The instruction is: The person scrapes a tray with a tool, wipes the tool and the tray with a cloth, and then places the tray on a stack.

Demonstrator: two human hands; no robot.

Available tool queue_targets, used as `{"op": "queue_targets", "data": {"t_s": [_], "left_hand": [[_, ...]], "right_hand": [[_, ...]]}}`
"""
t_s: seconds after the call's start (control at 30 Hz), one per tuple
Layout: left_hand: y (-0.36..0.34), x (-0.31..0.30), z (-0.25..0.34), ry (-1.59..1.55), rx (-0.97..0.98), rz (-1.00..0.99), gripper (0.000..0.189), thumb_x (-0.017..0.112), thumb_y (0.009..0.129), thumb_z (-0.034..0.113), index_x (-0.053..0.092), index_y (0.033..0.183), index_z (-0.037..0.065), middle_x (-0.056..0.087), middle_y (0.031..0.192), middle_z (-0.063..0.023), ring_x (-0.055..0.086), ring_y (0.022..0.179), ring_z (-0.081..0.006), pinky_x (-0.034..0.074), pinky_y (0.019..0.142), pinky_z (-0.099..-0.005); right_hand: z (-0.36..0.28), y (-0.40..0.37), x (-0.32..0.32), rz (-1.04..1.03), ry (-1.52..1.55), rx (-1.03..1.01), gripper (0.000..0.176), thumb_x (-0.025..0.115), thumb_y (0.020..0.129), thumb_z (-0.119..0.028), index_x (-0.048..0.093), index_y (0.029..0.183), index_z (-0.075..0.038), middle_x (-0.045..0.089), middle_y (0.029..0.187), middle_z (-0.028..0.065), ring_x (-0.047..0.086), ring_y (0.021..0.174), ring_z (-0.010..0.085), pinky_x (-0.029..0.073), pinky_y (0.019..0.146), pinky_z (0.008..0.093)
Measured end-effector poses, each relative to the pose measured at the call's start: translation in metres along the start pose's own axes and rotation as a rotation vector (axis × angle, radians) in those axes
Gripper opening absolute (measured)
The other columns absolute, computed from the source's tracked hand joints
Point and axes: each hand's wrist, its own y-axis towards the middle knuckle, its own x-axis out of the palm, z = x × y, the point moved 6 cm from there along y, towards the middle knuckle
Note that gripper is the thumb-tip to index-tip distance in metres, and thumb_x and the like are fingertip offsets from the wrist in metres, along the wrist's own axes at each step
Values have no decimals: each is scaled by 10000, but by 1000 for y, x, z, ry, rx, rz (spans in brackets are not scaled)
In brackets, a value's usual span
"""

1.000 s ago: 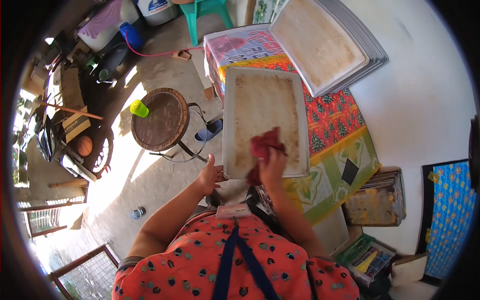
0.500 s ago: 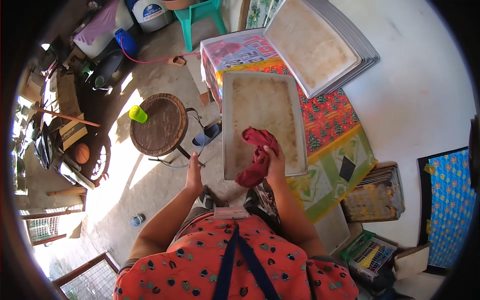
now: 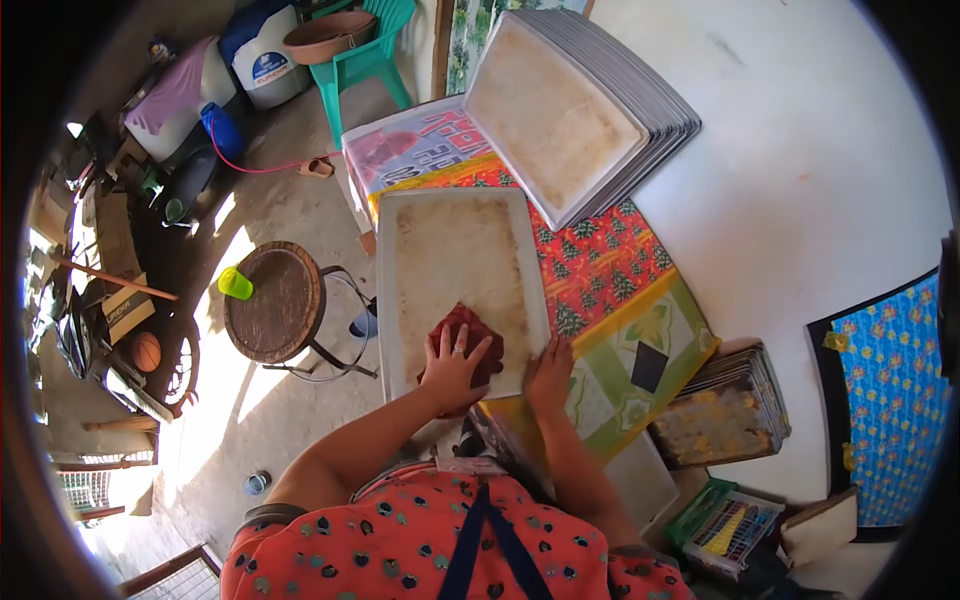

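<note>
A rectangular metal tray (image 3: 455,245) with brown stains lies on the covered table (image 3: 600,265). Near the tray's lower end, my left hand (image 3: 455,372) rests with spread fingers on a crumpled dark red cloth (image 3: 487,345), pressing it flat against the surface. My right hand (image 3: 548,380) lies at the tray's lower right corner, touching its edge, with nothing seen in it. Beyond the tray, a tall stack of similar trays (image 3: 560,110) leans over the table's far part.
Left of the table stands a round stool (image 3: 275,302) with a green cup (image 3: 235,284). A green chair (image 3: 372,62) holds a brown basin (image 3: 330,36). More stained trays (image 3: 725,410) and a crate (image 3: 730,525) sit at the lower right.
The red cloth has passed from my right hand to under my left hand on the tray. My right hand has moved to the tray's edge. The view has shifted.
</note>
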Motion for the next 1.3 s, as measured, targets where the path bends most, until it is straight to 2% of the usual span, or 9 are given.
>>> {"op": "queue_targets", "data": {"t_s": [0.1,0.2,0.27,0.37,0.4,0.5,0.6,1.03,1.3], "left_hand": [[20,8,5,-103,91,-96,707,648,751,418,378,1368,202,357,1412,-202,331,1274,-441,267,993,-628],[34,-11,37,-7,257,106,591,646,742,391,483,1279,204,411,1382,-137,389,1234,-370,299,999,-579],[55,-19,64,48,360,92,607,634,746,416,478,1296,211,376,1415,-134,356,1269,-386,265,1014,-606],[88,-2,76,68,448,31,635,612,754,451,460,1329,227,319,1459,-123,297,1322,-397,199,1034,-648],[96,4,73,61,473,2,645,604,757,463,452,1341,233,299,1474,-119,276,1339,-398,174,1039,-662],[119,15,62,24,604,-83,668,563,775,533,442,1364,241,256,1503,-87,216,1374,-390,105,1050,-681],[147,12,56,67,605,-40,668,552,775,562,456,1353,240,286,1491,-76,236,1369,-380,112,1045,-683],[266,-31,-23,65,271,118,634,523,809,545,449,1355,231,305,1482,-93,261,1360,-374,93,1046,-684],[254,-80,-155,182,-229,281,639,599,768,480,463,1341,234,332,1466,-70,301,1342,-311,185,1051,-622]], "right_hand": [[4,-5,14,-141,-10,82,591,500,871,-193,314,1336,121,323,1385,297,297,1288,469,245,1063,548],[9,-4,17,-203,21,107,638,507,861,-254,311,1348,109,292,1419,287,240,1329,465,206,1090,543],[7,-5,13,-213,81,98,661,517,855,-285,310,1364,83,306,1413,286,221,1336,467,184,1095,551],[5,-9,22,-427,-117,41,705,523,839,-274,260,1397,67,206,1468,258,168,1367,443,148,1111,546],[3,-3,13,-440,-13,105,704,513,844,-280,251,1411,46,203,1470,256,150,1375,439,146,1109,553],[6,-4,17,-332,-45,121,664,493,860,-280,284,1396,52,229,1462,255,158,1370,445,152,1109,548],[7,-4,23,-331,-84,131,605,445,889,-259,308,1362,93,271,1435,274,206,1350,451,167,1098,562],[4,2,12,-263,-12,182,583,476,879,-246,349,1325,106,309,1420,264,274,1328,442,207,1085,544],[2,4,11,-259,-41,161,550,464,896,-241,354,1357,38,316,1420,253,280,1323,439,216,1080,544]]}}
